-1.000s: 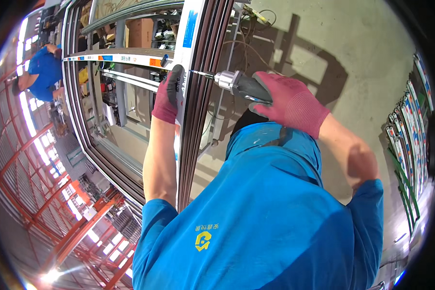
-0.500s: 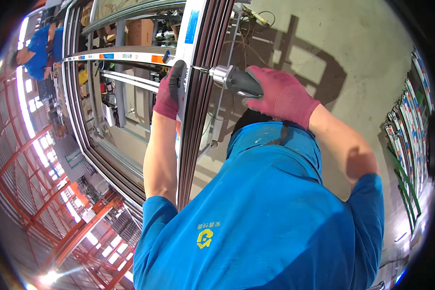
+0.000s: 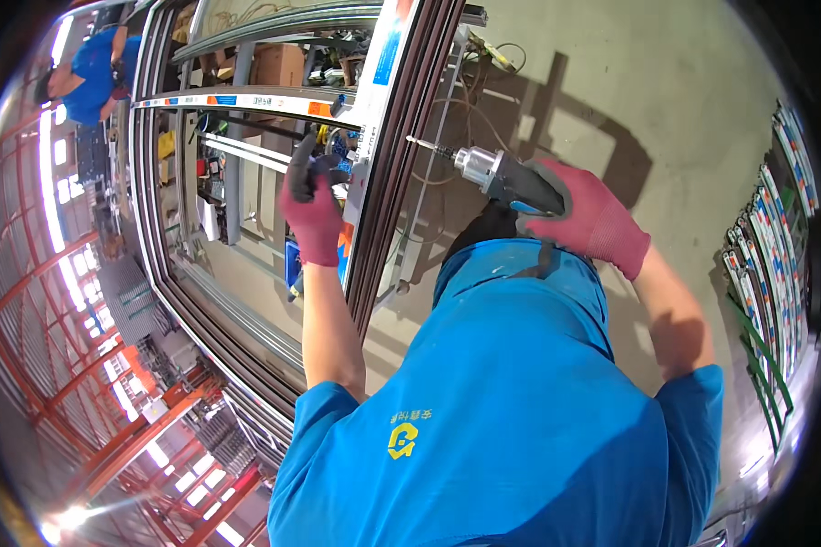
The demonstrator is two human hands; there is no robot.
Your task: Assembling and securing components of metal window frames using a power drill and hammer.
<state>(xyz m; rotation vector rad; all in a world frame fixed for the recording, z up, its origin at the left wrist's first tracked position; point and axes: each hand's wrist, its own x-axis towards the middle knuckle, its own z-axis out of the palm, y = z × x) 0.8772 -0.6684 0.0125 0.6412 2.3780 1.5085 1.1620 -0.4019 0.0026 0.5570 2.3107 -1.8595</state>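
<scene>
Looking down from my head, I find my left hand (image 3: 315,214), in a maroon glove with dark grey fingers, off the face of the long white-fronted, brown-ribbed frame bar (image 3: 394,173) it was pressing half a second ago. It is now just left of the bar, fingers bent and one raised; I cannot tell whether they pinch anything. My right hand (image 3: 588,208), gloved alike, stays wrapped around the black-and-silver power driver (image 3: 481,169). I have drawn it back: its slim metal bit (image 3: 429,146), earlier near the white face, now reaches only the outer ribs.
</scene>
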